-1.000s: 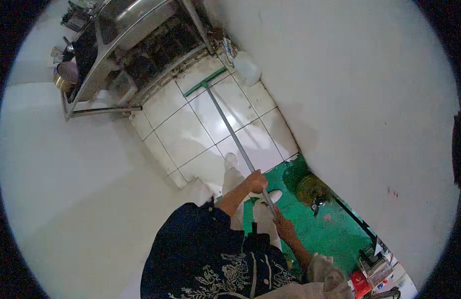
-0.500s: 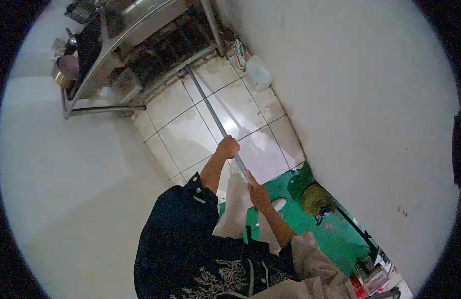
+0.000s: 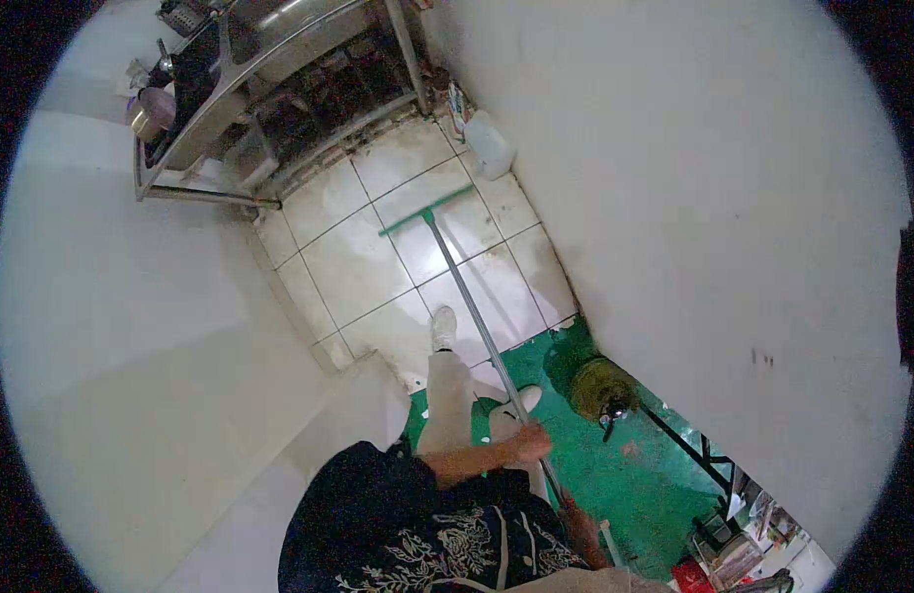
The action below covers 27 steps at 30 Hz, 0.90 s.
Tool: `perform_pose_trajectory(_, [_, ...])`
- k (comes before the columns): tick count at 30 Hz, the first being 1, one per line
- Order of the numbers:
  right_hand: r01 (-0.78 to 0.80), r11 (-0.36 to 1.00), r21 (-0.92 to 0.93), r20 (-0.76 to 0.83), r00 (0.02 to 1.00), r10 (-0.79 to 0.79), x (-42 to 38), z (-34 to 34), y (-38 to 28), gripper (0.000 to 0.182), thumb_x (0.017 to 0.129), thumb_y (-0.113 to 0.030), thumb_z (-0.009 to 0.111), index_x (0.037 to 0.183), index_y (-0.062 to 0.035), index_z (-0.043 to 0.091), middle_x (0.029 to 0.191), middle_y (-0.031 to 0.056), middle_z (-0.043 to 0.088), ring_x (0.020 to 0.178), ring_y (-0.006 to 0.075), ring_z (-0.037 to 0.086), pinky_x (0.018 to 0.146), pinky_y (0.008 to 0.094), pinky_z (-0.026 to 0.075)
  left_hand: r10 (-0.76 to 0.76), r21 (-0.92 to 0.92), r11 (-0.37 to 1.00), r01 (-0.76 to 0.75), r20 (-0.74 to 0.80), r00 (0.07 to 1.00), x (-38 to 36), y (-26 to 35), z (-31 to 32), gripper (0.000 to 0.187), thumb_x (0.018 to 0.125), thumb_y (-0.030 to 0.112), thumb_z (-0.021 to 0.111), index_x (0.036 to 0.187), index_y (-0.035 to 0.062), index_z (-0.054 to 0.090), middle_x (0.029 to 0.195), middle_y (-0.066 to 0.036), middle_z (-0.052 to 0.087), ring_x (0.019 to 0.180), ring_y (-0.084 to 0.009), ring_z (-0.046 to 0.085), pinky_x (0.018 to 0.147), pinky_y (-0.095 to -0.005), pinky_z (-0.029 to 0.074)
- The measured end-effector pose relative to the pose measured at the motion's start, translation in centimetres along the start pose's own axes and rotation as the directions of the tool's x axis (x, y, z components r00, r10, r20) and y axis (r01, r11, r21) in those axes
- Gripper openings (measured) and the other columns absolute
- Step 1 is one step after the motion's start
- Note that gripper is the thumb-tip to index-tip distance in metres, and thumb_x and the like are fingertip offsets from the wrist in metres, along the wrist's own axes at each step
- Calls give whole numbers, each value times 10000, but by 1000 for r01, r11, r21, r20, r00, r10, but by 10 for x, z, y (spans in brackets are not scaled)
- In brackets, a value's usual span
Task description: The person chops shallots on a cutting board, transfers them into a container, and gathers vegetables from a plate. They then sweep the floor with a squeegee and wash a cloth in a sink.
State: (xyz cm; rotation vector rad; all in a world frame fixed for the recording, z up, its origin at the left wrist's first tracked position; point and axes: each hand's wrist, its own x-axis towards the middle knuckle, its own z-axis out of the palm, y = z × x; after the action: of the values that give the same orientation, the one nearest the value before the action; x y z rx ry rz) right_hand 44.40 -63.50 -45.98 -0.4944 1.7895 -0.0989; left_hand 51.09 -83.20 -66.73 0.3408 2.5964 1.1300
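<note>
A floor squeegee with a green blade [image 3: 427,211] and a long metal handle [image 3: 467,296] stretches away from my body. Its blade rests across the white tiles, below the metal sink stand. My left hand [image 3: 528,442] is closed around the handle near my waist. Lower down, close to the handle's near end, my right hand [image 3: 579,524] grips it too, partly blurred. One white shoe [image 3: 443,328] stands on the tiles and the other [image 3: 516,403] on the green floor beside the handle.
A metal sink stand [image 3: 279,64] holds pots at the top left. A white plastic jug [image 3: 490,145] leans by the right wall. Nearer, a yellow-green gas cylinder [image 3: 603,388] stands on the green floor [image 3: 615,484]. Walls close in on both sides.
Both hands have drawn the handle back toward my body. The green blade, earlier hidden under the sink stand, now shows on the open tiles. My left hand is nearer my waist.
</note>
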Motion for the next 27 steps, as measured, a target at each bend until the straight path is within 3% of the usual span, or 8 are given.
perform_pose_trajectory(3, [-35, 932, 360, 36, 999, 24, -65, 8, 56, 507, 922, -210, 422, 1405, -193, 271, 1198, 147, 547, 982, 278, 567, 834, 388, 425, 18, -133, 990, -43, -189, 982, 30, 58, 94, 151, 591, 209, 642, 645, 88, 569, 661, -113, 567, 692, -296, 568, 711, -497, 408])
perform_pose_trajectory(4, [-109, 896, 431, 86, 993, 79, -81, 14, 74, 494, 929, -215, 404, 1405, -195, 274, 1219, 143, 537, 1019, 265, 554, 856, 377, 415, 64, -90, 994, -60, 40, 997, 31, 85, 48, 168, 577, 212, 652, 639, 88, 556, 652, -113, 551, 688, -297, 565, 711, -500, 409])
perform_pose_trajectory(5, [-152, 887, 437, 110, 987, 115, -93, 17, 85, 493, 930, -218, 399, 1406, -195, 270, 1186, 149, 539, 989, 273, 553, 834, 382, 414, 95, -53, 995, -84, 269, 958, 30, 114, -10, 187, 562, 215, 661, 633, 88, 543, 643, -112, 536, 684, -299, 562, 712, -504, 409])
perform_pose_trajectory(11, [-106, 973, 203, 12, 994, 106, -89, 7, 64, 490, 939, -234, 369, 1412, -197, 247, 986, 186, 551, 808, 320, 547, 699, 416, 414, 66, -150, 988, -47, 125, 990, 38, 128, 79, 178, 526, 197, 671, 639, 75, 607, 636, -119, 568, 676, -303, 578, 721, -511, 410])
perform_pose_trajectory(14, [-22, 994, 106, -23, 999, 25, -58, -2, 39, 488, 944, -242, 355, 1415, -198, 236, 886, 204, 556, 718, 343, 544, 632, 433, 413, 37, -153, 984, -86, -294, 955, 13, 80, 41, 161, 499, 195, 667, 594, 84, 601, 612, -109, 570, 644, -298, 575, 671, -485, 415])
perform_pose_trajectory(16, [48, 998, 48, -44, 998, -46, -28, -10, 17, 487, 946, -247, 345, 1417, -198, 228, 819, 217, 560, 658, 359, 542, 587, 444, 413, -95, -84, 991, 102, 79, 992, 26, 34, 45, 133, 501, 198, 649, 573, 98, 602, 607, -96, 574, 626, -292, 568, 642, -468, 411])
perform_pose_trajectory(23, [313, 938, -152, -106, 938, -330, 128, -33, -116, 521, 943, -251, 367, 1427, -220, 175, 679, 219, 579, 527, 380, 539, 484, 481, 401, -473, 143, 876, 461, 57, 879, -37, -130, -120, 122, 676, 220, 591, 672, 117, 657, 729, -94, 647, 735, -259, 606, 744, -468, 396])
perform_pose_trajectory(27, [418, 902, -105, -134, 893, -429, 208, -31, -209, 560, 935, -230, 394, 1432, -205, 137, 655, 215, 580, 505, 384, 535, 473, 488, 405, -467, 400, 830, 389, 119, 876, -86, -223, -189, 149, 738, 205, 546, 703, 128, 669, 775, -65, 656, 855, -227, 592, 871, -434, 377])
